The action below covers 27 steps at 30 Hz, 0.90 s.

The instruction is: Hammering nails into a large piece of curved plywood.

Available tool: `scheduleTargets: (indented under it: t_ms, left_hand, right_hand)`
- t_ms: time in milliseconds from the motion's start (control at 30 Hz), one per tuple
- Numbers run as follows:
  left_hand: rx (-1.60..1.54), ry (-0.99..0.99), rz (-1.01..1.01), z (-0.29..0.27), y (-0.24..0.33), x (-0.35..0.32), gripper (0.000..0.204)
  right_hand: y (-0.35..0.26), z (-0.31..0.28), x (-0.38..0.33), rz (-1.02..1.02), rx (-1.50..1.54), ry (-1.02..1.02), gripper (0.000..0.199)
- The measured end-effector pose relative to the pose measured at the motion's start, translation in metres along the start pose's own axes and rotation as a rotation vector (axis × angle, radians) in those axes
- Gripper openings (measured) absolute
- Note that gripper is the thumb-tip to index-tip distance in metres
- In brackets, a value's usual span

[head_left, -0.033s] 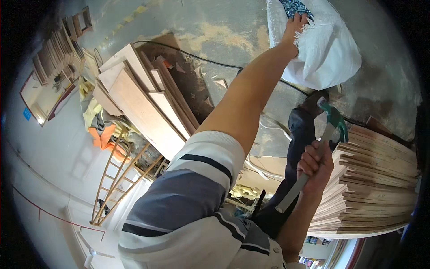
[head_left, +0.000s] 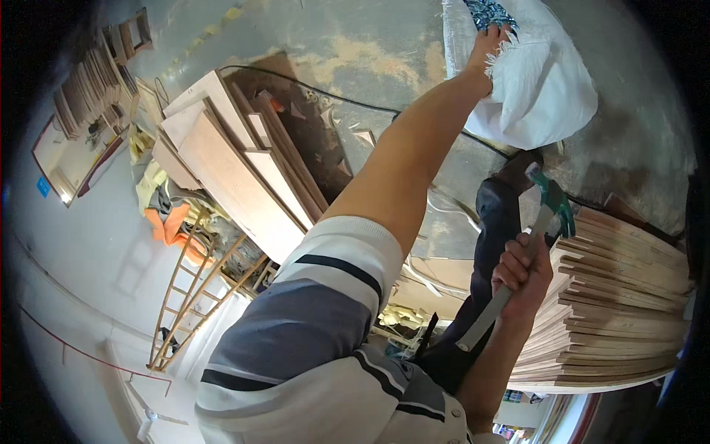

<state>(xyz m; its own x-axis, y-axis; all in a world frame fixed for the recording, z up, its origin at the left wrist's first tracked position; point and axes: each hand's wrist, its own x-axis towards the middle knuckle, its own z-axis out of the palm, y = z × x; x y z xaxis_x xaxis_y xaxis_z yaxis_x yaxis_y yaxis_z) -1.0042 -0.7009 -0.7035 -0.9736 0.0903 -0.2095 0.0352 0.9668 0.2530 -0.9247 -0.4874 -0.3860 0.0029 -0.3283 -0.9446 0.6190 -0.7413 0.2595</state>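
My right hand (head_left: 522, 275) is closed round the grey handle of a claw hammer (head_left: 546, 219), whose green-and-silver head points up and away from me. Far ahead, my left hand (head_left: 489, 53) reaches into the mouth of a white woven sack (head_left: 534, 96) with a frayed edge. Its fingers are stretched out and somewhat apart. They touch small shiny blue pieces (head_left: 491, 13) in the sack, too small to name; the fingertips are partly hidden among them.
Stacked wooden boards (head_left: 621, 311) stand close to my right forearm. Larger panels (head_left: 229, 163) lean at the left, beside a wooden ladder (head_left: 186, 311). A black cable (head_left: 318, 92) crosses the dusty floor, with wood scraps (head_left: 364, 137) lying about.
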Motion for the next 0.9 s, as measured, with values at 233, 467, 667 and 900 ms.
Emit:
scheduleTargets:
  t_ms: [233,467,667,900]
  left_hand:
    - [-0.082,0.008,0.100,0.028,-0.013,-0.009,0.035]
    - [-0.562,-0.002,-0.266,-0.006,-0.001,0.012,0.035]
    - [-1.309,0.165,-0.725,-0.019,-0.038,0.022,0.047]
    - [-2.758,-0.410,-0.592,-0.066,-0.094,-0.038,0.047]
  right_hand:
    - [-0.007,-0.003,0.007,0.090,0.138,0.008,0.027]
    - [-0.005,0.005,0.005,0.068,0.057,0.026,0.027]
    - [-0.005,0.001,0.009,0.073,0.039,0.022,0.024]
    - [0.006,0.000,0.020,0.034,-0.178,0.124,0.022]
